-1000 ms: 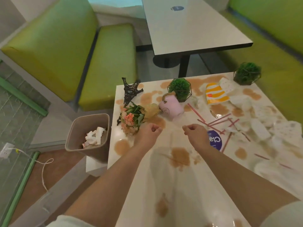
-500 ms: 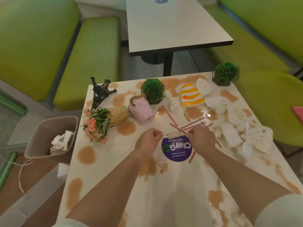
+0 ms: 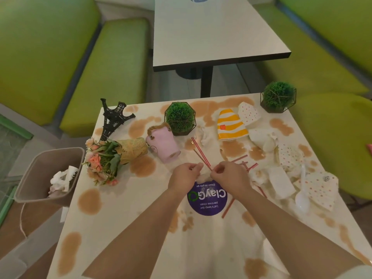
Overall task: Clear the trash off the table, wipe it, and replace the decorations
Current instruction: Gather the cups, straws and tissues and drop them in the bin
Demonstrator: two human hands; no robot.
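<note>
- Crumpled tissue (image 3: 203,176): newly pinched between left hand (image 3: 184,177) and right hand (image 3: 231,178); trash pickup judged begun.
- Red straws (image 3: 201,153): left lying just beyond the grip.
- Trash bin (image 3: 46,174): placed far left of the grip.

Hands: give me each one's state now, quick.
Left hand: fingers pinch one end of a crumpled tissue.
Right hand: fingers pinch the tissue's other end.
</note>
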